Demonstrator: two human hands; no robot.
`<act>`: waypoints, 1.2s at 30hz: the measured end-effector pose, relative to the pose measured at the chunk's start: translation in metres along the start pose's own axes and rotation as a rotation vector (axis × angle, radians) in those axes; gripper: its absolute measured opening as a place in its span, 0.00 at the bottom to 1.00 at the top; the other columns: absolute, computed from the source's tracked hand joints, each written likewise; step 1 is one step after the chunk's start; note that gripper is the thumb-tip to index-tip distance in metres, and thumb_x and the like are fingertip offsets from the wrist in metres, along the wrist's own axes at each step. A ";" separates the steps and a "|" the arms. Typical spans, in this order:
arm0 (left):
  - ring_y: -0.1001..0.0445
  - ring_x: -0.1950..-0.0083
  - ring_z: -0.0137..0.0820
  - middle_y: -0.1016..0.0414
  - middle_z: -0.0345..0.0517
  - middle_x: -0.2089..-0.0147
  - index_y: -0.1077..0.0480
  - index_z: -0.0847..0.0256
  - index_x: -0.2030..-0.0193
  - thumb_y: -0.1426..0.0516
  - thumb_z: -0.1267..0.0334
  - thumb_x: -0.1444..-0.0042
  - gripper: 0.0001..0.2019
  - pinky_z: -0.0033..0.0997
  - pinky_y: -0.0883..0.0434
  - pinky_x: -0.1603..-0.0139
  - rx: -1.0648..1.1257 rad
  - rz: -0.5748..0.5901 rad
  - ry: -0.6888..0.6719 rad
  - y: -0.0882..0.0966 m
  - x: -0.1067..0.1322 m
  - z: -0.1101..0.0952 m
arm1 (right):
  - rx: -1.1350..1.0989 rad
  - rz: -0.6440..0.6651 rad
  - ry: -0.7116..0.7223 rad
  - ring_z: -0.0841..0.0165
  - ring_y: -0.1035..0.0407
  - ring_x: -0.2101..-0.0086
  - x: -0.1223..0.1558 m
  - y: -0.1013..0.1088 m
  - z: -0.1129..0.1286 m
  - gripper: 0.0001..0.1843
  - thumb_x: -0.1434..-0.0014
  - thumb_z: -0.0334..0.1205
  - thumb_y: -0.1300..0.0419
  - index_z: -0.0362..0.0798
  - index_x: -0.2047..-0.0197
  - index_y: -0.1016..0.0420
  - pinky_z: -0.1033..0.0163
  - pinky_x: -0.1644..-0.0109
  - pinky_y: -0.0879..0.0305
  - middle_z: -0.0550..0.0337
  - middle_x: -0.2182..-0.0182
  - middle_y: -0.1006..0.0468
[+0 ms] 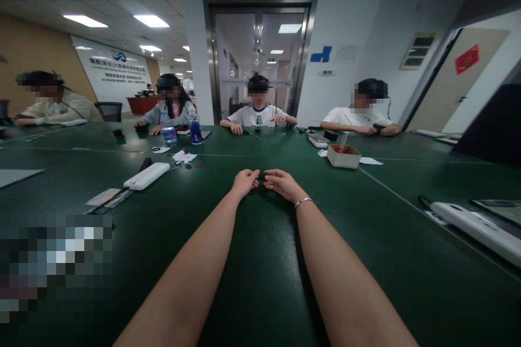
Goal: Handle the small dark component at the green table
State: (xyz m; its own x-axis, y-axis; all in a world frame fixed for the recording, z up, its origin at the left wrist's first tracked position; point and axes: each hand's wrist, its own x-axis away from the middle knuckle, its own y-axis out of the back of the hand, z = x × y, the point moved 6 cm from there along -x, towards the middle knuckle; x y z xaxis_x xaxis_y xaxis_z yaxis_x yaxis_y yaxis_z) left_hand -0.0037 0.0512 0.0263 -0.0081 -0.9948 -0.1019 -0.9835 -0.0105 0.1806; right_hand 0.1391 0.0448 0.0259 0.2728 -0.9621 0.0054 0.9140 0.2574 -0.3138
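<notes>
Beyond the green tabletop (260,276), glass doors (258,43) are seen. Between the left hand (245,182) and the right hand (283,182), a small black object (262,176) is pinched by the fingertips of both.

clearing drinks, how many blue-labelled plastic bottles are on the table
2, side by side on the green table, far and left of centre: the left bottle, the right bottle. Others may be hidden.

Office: big green table (260,271), glass doors (235,49), lettered wall sign (116,68).
</notes>
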 end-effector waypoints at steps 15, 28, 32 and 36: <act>0.30 0.72 0.24 0.30 0.44 0.67 0.33 0.64 0.63 0.46 0.65 0.42 0.05 0.23 0.31 0.73 0.100 -0.038 -0.055 0.000 0.000 -0.001 | -0.020 -0.046 0.000 0.70 0.27 0.77 -0.001 0.002 0.000 0.08 0.48 0.22 0.36 0.40 0.66 0.29 0.70 0.72 0.28 0.55 0.76 0.25; 0.35 0.79 0.22 0.31 0.41 0.78 0.30 0.68 0.73 0.45 0.59 0.43 0.14 0.24 0.36 0.74 0.102 0.011 0.046 0.003 -0.002 0.004 | -0.025 -0.001 0.013 0.71 0.27 0.75 0.002 0.002 0.001 0.10 0.50 0.21 0.36 0.39 0.64 0.27 0.68 0.69 0.28 0.55 0.73 0.23; 0.35 0.80 0.24 0.32 0.41 0.80 0.30 0.67 0.73 0.46 0.55 0.43 0.16 0.25 0.37 0.75 -0.037 -0.003 0.030 0.004 -0.002 0.004 | -0.033 -0.003 0.009 0.71 0.27 0.76 0.001 0.002 0.001 0.09 0.48 0.20 0.38 0.39 0.63 0.27 0.69 0.70 0.28 0.54 0.73 0.23; 0.35 0.79 0.24 0.34 0.39 0.80 0.32 0.65 0.73 0.46 0.57 0.43 0.14 0.24 0.37 0.76 -0.026 0.008 -0.010 0.002 0.000 -0.001 | -0.051 -0.019 0.001 0.71 0.28 0.76 0.000 0.003 0.000 0.07 0.47 0.22 0.37 0.39 0.65 0.27 0.70 0.71 0.28 0.56 0.76 0.24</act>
State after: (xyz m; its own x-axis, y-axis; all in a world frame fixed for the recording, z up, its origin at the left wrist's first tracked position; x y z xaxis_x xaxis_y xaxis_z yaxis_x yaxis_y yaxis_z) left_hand -0.0052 0.0508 0.0271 -0.0184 -0.9937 -0.1104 -0.9785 -0.0048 0.2064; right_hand 0.1419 0.0459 0.0250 0.2556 -0.9667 0.0110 0.9025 0.2345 -0.3613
